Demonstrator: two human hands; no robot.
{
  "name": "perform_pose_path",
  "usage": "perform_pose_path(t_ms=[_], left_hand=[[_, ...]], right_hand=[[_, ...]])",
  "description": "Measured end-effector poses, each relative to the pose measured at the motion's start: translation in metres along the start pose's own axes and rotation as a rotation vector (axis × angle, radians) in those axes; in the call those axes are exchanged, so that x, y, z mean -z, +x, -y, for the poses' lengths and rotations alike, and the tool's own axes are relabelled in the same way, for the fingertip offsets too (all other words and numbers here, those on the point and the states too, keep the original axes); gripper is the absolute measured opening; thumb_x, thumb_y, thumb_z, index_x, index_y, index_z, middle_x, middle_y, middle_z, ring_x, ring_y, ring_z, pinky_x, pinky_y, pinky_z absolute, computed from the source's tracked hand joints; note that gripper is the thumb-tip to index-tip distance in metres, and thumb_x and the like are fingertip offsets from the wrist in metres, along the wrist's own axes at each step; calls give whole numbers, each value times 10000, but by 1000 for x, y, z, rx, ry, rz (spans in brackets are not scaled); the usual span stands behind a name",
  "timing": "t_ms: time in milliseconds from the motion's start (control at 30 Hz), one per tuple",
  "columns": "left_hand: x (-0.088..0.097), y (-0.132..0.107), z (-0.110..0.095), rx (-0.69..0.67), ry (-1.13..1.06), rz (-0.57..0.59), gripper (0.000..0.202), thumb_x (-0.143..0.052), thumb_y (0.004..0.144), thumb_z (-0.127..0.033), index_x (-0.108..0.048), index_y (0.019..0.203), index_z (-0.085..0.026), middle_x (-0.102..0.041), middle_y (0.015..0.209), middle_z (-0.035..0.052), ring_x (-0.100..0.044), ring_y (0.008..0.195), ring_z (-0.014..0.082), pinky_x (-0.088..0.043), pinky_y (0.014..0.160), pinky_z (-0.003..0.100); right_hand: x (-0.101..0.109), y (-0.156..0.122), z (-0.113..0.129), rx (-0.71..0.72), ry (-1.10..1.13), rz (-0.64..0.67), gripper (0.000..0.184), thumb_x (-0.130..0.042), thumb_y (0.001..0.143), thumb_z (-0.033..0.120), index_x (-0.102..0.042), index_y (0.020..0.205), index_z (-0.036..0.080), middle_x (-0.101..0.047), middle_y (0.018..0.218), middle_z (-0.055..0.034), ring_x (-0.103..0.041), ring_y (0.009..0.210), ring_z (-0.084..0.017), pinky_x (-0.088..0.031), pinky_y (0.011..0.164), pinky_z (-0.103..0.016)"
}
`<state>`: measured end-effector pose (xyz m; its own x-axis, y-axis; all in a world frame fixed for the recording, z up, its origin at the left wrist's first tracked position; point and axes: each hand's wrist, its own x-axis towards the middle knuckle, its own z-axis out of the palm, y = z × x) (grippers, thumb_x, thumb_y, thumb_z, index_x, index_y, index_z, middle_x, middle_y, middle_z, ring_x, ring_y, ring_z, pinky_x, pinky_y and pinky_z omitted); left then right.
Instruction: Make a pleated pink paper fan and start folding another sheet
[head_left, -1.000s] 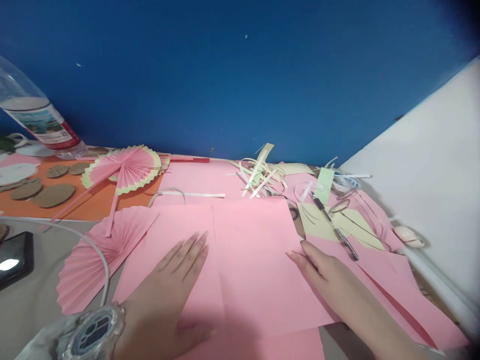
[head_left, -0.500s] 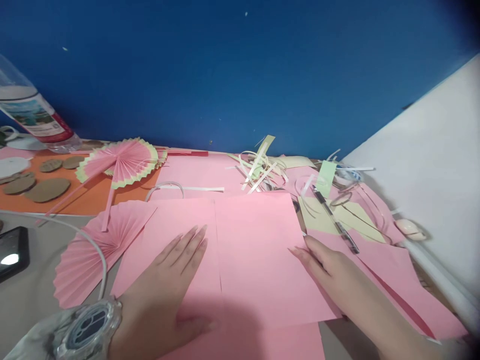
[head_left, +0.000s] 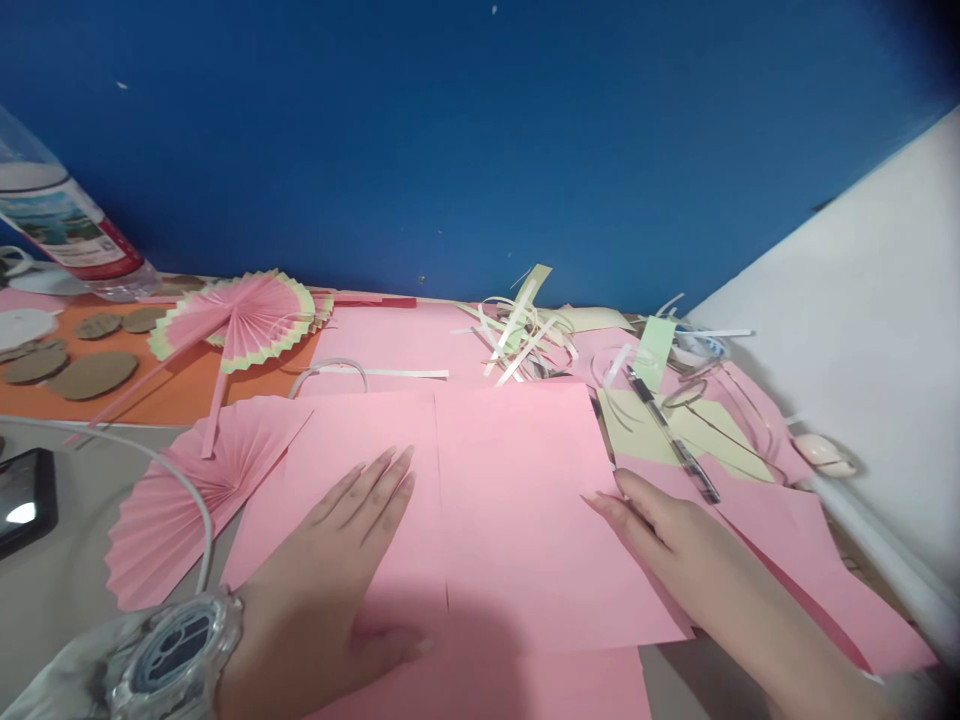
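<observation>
My left hand lies flat with fingers outstretched on a pink sheet of paper; a clear-strapped watch is on that wrist. Beside this sheet, and meeting it along a vertical line, is another pink sheet. My right hand pinches the right edge of that second sheet between thumb and fingers. Below both sheets, more pink paper shows at the front. A pleated pink paper fan rests to the left of my left hand.
Behind the sheets lies a heap of paper strips. A pen and pink offcuts are at right. Leftward are a pink fan with yellow-green edging, cardboard discs, a bottle, a phone and a cable.
The right pink sheet has slid slightly to the right with my right hand, and its left edge has moved the same way. My left hand stays in place.
</observation>
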<state>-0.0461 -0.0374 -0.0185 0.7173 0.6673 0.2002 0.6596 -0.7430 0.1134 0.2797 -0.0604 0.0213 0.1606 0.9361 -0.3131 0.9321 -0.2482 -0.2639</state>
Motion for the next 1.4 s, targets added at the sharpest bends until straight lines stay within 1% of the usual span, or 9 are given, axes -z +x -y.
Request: perform_pose_path(t_ms=[167,333,467,567,833,1000,1133,1267,1400], left_hand=[[5,1,0,3,4,8,1016,-548,754,-673,-204,1467,-36,-190,1572,175,-108,1464,276,-119,1172,375],[10,2,4,-51,41,38,1014,-475,786,-712,-193,1474,-22,-190,1567,195,-155,1454,297,-178,1151,396],[9,2,3,-42,39,20,1004,-462,794,-711,-191,1478,-27,-212,1562,189,-188,1447,295,-216,1140,404],[9,1,3,-40,44,15,1001,-467,795,-705,-199,1477,-23,-220,1559,192,-201,1443,299,-235,1132,413],[8,2,4,-44,42,15,991,-428,811,-714,-206,1474,-12,-223,1556,200,-202,1442,306,-252,1124,423],[5,2,5,50,33,14,1029,-439,793,-728,-161,1487,-20,-218,1550,225,-208,1436,343,-261,1120,465],[5,1,6,28,28,29,1095,-440,759,-765,-123,1491,-15,-215,1546,241,-198,1436,357,-257,1121,482],[6,2,6,35,45,50,1122,-440,740,-785,-138,1484,-1,-215,1541,255,-214,1428,374,-274,1106,489],[6,3,6,39,40,53,1135,-435,738,-791,-106,1489,-6,-211,1540,262,-228,1419,389,-280,1098,497]], right_hand=[[0,1,-1,-16,-1,21,456,-293,899,651,-300,701,240,-356,554,61,-378,490,-126,-263,472,-221],[0,2,0,-18,16,28,450,-294,906,643,-310,710,239,-364,573,61,-385,510,-124,-273,488,-219],[0,1,0,-20,27,31,452,-302,909,642,-304,708,237,-349,580,62,-369,519,-122,-262,493,-219],[0,0,0,-23,50,43,448,-304,908,645,-325,718,239,-374,595,61,-387,537,-124,-278,504,-219],[0,0,-2,-52,48,42,442,-308,905,645,-338,724,243,-406,580,61,-399,530,-131,-272,506,-225],[1,3,0,-59,54,-19,423,-327,907,634,-354,740,247,-445,582,57,-425,528,-136,-302,515,-227],[2,5,2,-8,83,-60,412,-339,918,608,-356,726,244,-474,586,49,-446,528,-138,-322,519,-232],[3,6,2,-30,93,-57,415,-338,913,618,-358,729,246,-489,588,47,-469,540,-147,-334,522,-236],[4,7,4,-54,85,-42,426,-333,908,630,-342,723,247,-470,572,52,-460,529,-148,-333,518,-237]])
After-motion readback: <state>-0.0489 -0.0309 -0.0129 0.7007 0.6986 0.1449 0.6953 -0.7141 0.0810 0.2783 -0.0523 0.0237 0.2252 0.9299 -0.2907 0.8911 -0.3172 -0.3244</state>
